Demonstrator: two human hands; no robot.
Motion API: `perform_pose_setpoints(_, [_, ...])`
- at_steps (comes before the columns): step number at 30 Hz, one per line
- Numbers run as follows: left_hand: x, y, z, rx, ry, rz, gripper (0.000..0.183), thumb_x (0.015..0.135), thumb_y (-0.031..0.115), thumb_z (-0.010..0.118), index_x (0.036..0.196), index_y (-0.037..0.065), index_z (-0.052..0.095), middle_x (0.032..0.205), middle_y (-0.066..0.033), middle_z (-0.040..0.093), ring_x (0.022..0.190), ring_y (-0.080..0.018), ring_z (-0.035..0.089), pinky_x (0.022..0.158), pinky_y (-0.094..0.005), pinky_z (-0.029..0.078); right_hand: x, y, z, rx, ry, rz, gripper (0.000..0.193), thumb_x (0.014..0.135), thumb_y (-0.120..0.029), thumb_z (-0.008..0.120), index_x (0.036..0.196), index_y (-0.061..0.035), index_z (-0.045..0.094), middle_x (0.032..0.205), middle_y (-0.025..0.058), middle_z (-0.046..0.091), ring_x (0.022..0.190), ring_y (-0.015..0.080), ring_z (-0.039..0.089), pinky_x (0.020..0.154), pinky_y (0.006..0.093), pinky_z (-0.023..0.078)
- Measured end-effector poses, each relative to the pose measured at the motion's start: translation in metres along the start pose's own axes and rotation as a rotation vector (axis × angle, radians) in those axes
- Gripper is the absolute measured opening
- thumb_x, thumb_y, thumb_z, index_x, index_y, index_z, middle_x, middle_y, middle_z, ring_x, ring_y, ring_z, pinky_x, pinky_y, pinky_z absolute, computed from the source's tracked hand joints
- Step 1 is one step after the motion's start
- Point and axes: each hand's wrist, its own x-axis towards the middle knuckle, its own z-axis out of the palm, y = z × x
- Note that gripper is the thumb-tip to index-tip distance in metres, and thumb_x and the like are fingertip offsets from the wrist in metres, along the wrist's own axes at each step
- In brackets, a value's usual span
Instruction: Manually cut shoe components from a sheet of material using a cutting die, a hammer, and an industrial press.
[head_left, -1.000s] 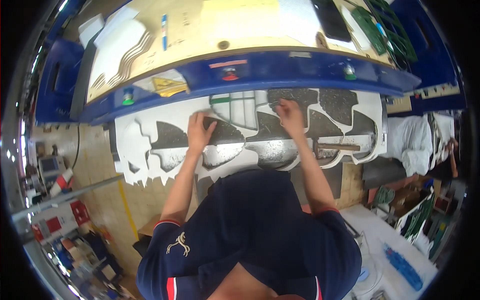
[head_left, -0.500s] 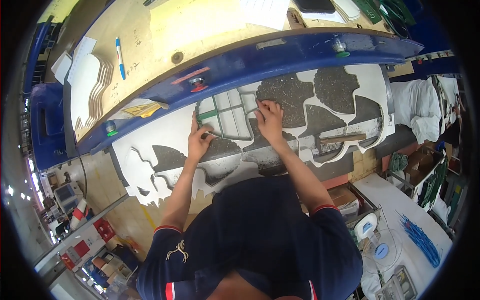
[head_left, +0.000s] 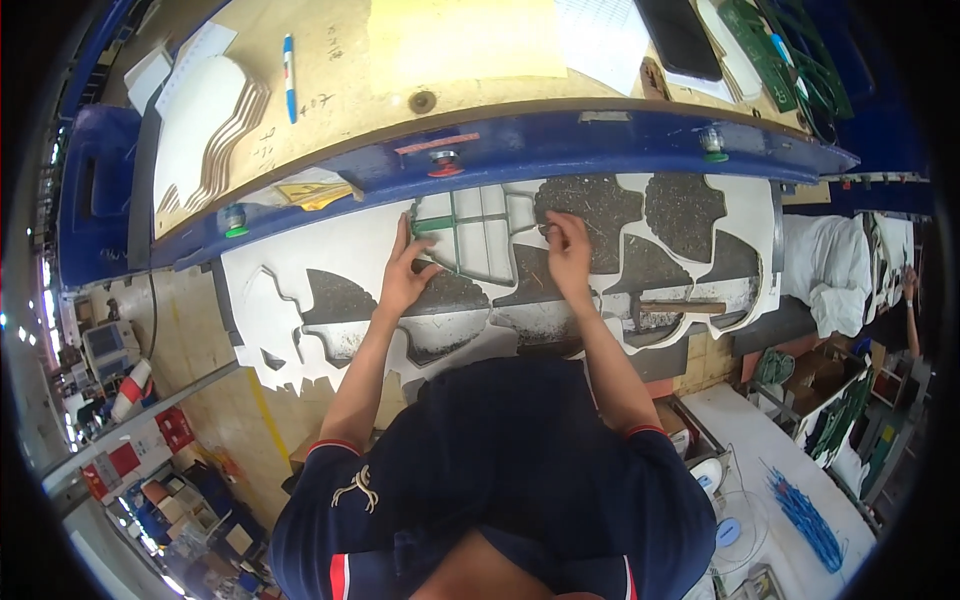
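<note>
A cutting die (head_left: 483, 238) of thin metal strips with green bars lies flat on a white sheet (head_left: 252, 272) full of cut-out holes. At the die's left edge is my left hand (head_left: 403, 277); its index finger stretches along the outside and the thumb stands apart from it. My right hand (head_left: 570, 258) has its fingers bent together at the die's right end, apparently gripping the edge; its fingertips are small and partly hidden. Through the holes a dark, scuffed surface (head_left: 585, 200) shows. A hammer (head_left: 682, 308) with a wooden handle lies on the sheet, to the right.
Beyond the sheet runs a blue beam (head_left: 560, 140) with several buttons. On the board above it are a pen (head_left: 290, 80), stacked pale pieces (head_left: 215, 125), a yellow sheet (head_left: 460, 40) and a phone (head_left: 678, 38). At lower right, blue strands (head_left: 805, 520) lie on a white table.
The view has shifted, showing more of the board. My right fingers have moved slightly, and my left fingers have spread a little. The die remains between both hands.
</note>
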Motion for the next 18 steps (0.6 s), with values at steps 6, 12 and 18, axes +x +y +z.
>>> perform_pose_setpoints(6, [-0.053, 0.021, 0.004, 0.111, 0.24, 0.014, 0.026, 0.084, 0.009, 0.072, 0.109, 0.006, 0.064, 0.124, -0.0204, 0.059, 0.115, -0.0381, 0.057, 0.092, -0.0403, 0.05, 0.046, 0.017, -0.082, 0.231, 0.439, 0.143, 0.02, 0.097, -0.006, 0.057, 0.114, -0.0044, 0.067, 0.11, 0.0052, 0.068, 0.093, 0.0152, 0.063, 0.083, 0.0284, 0.05])
perform_pose_setpoints(12, [-0.122, 0.021, 0.048, 0.167, 0.125, -0.229, 0.023, 0.091, 0.023, 0.063, 0.08, 0.003, 0.067, 0.075, -0.0148, 0.066, 0.073, -0.0353, 0.064, 0.068, -0.0435, 0.05, 0.094, -0.017, -0.161, 0.287, 0.688, 0.053, 0.028, 0.102, -0.023, 0.05, 0.122, -0.0057, 0.061, 0.116, 0.0033, 0.062, 0.1, 0.0128, 0.055, 0.086, 0.0294, 0.043])
perform_pose_setpoints(18, [-0.124, 0.003, 0.079, 0.403, 0.49, 0.085, 0.022, 0.086, 0.018, 0.064, 0.068, 0.005, 0.064, 0.069, -0.012, 0.064, 0.066, -0.0319, 0.061, 0.065, -0.0441, 0.048, 0.123, -0.06, -0.164, 0.354, 0.938, -0.05, 0.034, 0.102, -0.025, 0.042, 0.119, 0.0036, 0.05, 0.12, 0.0143, 0.05, 0.105, 0.0246, 0.048, 0.099, 0.0362, 0.036])
